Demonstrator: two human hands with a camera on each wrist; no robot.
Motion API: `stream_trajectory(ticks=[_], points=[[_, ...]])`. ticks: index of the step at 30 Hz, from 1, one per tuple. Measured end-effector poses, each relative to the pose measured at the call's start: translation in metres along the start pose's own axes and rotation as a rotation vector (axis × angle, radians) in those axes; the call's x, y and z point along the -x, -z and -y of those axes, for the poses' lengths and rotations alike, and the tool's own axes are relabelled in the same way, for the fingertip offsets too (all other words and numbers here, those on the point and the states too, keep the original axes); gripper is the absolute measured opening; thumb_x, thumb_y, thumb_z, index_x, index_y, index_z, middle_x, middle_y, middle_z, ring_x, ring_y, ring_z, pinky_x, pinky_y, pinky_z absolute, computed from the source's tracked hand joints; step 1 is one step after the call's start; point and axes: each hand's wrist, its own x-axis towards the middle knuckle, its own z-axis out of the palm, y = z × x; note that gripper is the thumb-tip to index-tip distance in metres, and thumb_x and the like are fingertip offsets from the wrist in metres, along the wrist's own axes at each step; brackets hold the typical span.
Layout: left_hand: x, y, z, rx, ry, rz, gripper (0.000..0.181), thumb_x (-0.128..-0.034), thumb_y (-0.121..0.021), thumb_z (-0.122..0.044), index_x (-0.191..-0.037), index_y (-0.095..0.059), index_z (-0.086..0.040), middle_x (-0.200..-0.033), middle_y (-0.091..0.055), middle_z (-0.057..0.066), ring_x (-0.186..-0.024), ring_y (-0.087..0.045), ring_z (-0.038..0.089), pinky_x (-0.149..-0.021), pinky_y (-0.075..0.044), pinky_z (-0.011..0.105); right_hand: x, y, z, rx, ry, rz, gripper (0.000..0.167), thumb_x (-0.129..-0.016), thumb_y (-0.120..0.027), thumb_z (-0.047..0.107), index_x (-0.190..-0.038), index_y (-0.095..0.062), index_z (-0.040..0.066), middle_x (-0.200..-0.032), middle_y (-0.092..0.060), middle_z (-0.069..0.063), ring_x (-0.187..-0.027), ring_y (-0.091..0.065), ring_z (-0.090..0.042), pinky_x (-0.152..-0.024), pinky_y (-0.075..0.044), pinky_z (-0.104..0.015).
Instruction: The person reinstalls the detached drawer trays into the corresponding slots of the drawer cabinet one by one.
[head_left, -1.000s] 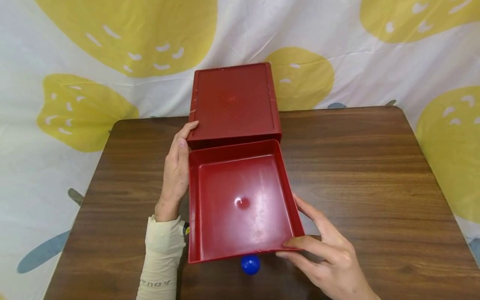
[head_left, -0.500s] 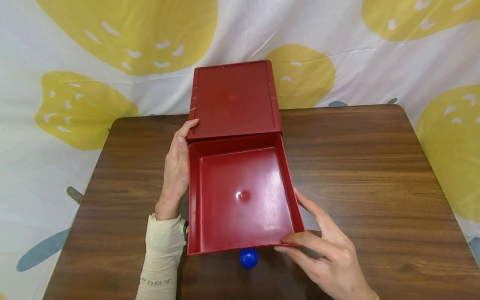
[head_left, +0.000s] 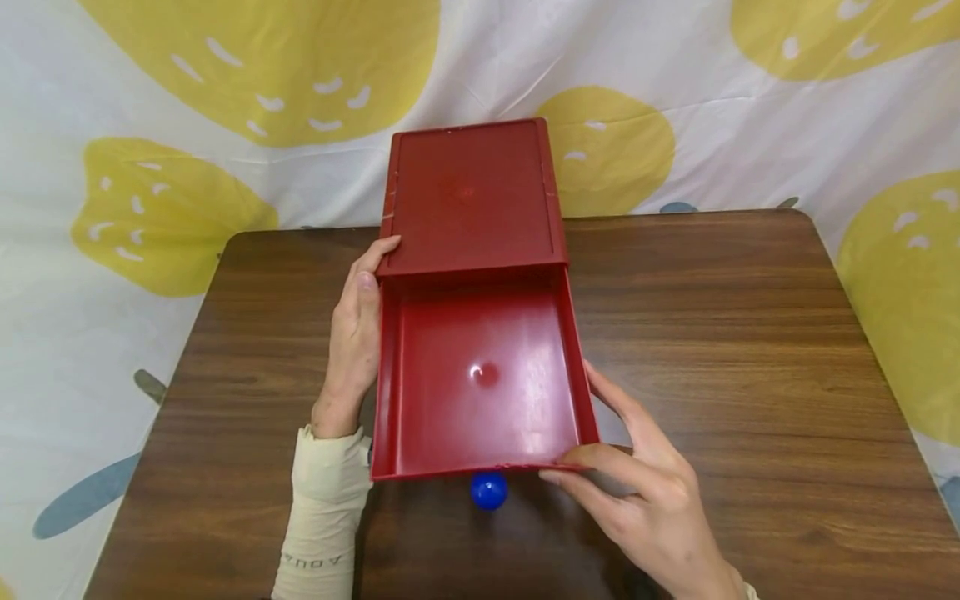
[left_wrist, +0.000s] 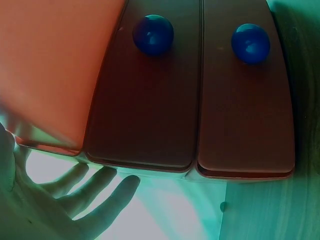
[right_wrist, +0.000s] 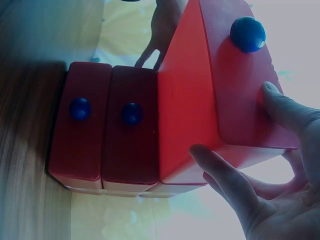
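Observation:
A red plastic drawer cabinet (head_left: 468, 200) stands on the table, its top drawer (head_left: 480, 417) pulled well out with nothing inside. On that drawer's front is a round blue knob (head_left: 489, 492). My left hand (head_left: 348, 342) rests along the cabinet's left side near the drawer opening, fingers extended. My right hand (head_left: 652, 492) grips the drawer's front right corner; in the right wrist view the thumb lies on the front panel and the fingers are at the side and underside. Two lower drawers, a middle one (left_wrist: 145, 110) and a bottom one (left_wrist: 245, 115), are closed, each with a blue knob.
The cabinet sits toward the back of a brown wood-grain table (head_left: 712, 350). Behind it hangs a white curtain (head_left: 495, 50) printed with yellow lemons.
The top drawer has slid back into the cabinet with my right hand on it, and its rear edge is now under the cabinet's top. My left hand has stayed in place.

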Motion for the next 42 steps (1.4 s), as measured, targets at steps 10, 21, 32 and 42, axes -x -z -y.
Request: stream_trajectory(ticks=[10,21,32,42], points=[[0.000,0.000,0.000,-0.005,0.006,0.007,0.041,-0.1133,-0.035,-0.040,-0.151,-0.052,-0.039,-0.154,-0.050,-0.014,-0.140,-0.047,0.009,-0.113,-0.041,0.028,-0.007,-0.004,-0.007,-0.003,0.002,-0.020,0.025,-0.090,-0.081,0.034,-0.083,-0.078,0.010,-0.141,-0.059,-0.034,-0.137,-0.058,-0.032,-0.117,-0.044,-0.024],[0.001,-0.001,0.000,-0.022,0.008,0.001,0.041,-0.1127,-0.037,-0.039,-0.151,-0.052,-0.040,-0.154,-0.050,-0.015,-0.140,-0.047,0.008,-0.114,-0.040,0.028,-0.014,-0.003,-0.013,0.012,-0.036,-0.001,0.026,-0.090,-0.081,0.037,-0.085,-0.079,0.011,-0.143,-0.059,-0.032,-0.134,-0.059,-0.036,-0.116,-0.045,-0.022],[0.000,-0.001,0.000,-0.016,0.021,0.013,0.041,-0.1127,-0.037,-0.034,-0.151,-0.051,-0.041,-0.154,-0.050,-0.014,-0.138,-0.048,0.009,-0.109,-0.045,0.034,-0.021,-0.005,-0.017,0.037,-0.068,0.005,0.029,-0.091,-0.079,0.041,-0.087,-0.081,0.013,-0.145,-0.059,-0.029,-0.132,-0.061,-0.037,-0.117,-0.044,-0.024],[0.001,-0.002,0.000,-0.031,0.023,0.011,0.041,-0.1128,-0.036,-0.038,-0.151,-0.051,-0.042,-0.154,-0.049,-0.014,-0.138,-0.048,0.009,-0.109,-0.045,0.041,-0.028,-0.007,-0.024,0.033,-0.069,0.005,0.028,-0.091,-0.079,0.040,-0.087,-0.080,0.013,-0.146,-0.059,-0.028,-0.130,-0.062,-0.039,-0.116,-0.044,-0.024]])
